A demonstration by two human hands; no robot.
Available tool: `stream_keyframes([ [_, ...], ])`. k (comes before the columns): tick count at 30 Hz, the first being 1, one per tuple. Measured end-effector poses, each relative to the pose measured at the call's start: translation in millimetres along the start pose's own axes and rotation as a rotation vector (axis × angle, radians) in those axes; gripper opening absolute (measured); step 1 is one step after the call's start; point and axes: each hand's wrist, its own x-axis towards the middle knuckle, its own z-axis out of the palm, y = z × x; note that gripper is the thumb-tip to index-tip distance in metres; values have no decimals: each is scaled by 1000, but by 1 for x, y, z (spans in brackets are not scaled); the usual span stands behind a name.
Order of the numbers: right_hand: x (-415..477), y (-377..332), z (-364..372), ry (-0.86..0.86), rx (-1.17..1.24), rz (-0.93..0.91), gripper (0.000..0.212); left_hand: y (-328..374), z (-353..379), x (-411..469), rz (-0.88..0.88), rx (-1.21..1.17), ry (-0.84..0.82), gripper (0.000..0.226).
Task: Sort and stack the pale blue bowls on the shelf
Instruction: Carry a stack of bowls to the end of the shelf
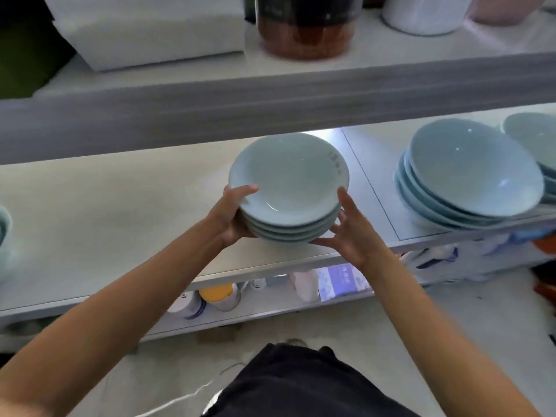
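At frame centre the left hand (234,216) grips the bowl stack (288,182) while the right hand (353,236), fingers splayed straight, touches its side.

This is looking like a home kitchen store: stacked pale blue bowls (469,176) are sitting on a white shelf (120,206) beyond the right hand (352,233), a big jar (304,34) is standing above, and lidded bottles (219,296) are crowding below the left hand (233,216).
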Motion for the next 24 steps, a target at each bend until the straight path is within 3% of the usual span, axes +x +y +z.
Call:
stream_keyframes([
  [3,-2,-11,-15,43,-2,-19,44,0,24,10,-19,14,-29,64],
  [6,-5,-19,-28,93,16,-29,56,-1,41,17,-37,17,-39,53],
  [11,-8,-24,-44,183,32,-53,67,-4,65,20,-38,29,-15,58],
  [16,-14,-23,-55,178,12,-83,47,-10,76,22,-55,4,-41,56],
  [21,-18,-27,-61,178,11,-75,61,-14,84,20,-65,-5,-37,59],
  [24,-19,-28,-64,155,16,-70,88,-15,88,18,-73,-24,-32,62],
])
